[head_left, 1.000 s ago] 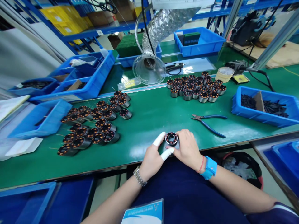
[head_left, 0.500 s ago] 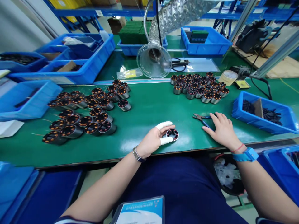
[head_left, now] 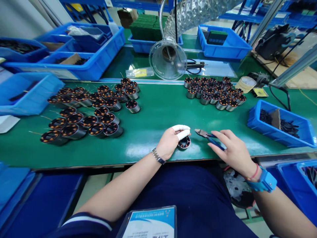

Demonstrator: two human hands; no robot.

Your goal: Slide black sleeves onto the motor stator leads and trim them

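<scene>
We have one wound ring on the green bench, close in front of the body — probably for short reach and a straight look down into it. Left hand: covered thumb and finger, tips together by the ring's far rim; we can't tell if anything fine is pinched there. Right hand is clamped on the blue-handled pliers, nose aimed left near the ring, not touching — likely so they need little travel. Left batch, some loose wires showing, sits well apart from right batch, probably to avoid mixing. Ring looks: silvery rim, dark slots, reddish windings.
</scene>
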